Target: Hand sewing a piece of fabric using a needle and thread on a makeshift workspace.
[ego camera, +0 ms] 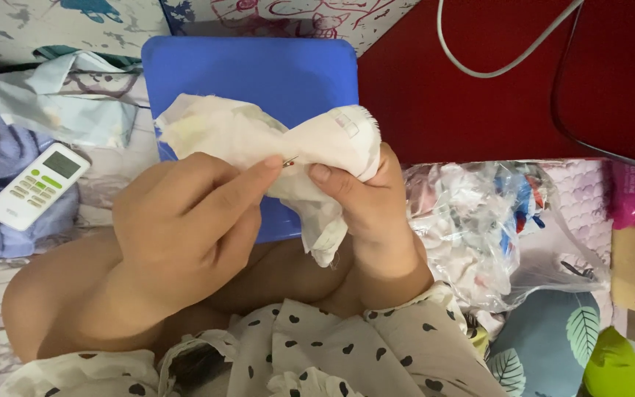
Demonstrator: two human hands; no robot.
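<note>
The left hand point(185, 220) pinches a small needle point(289, 160) at the white cloth point(259, 136). The right hand point(361, 198) grips the cloth tight, so it stays flat for stitching.

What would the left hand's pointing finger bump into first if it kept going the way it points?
Likely the right hand: the left hand points its forefinger rightward, pinching a needle at the pale cloth, with the right thumb just beyond. Depth is unclear.
</note>
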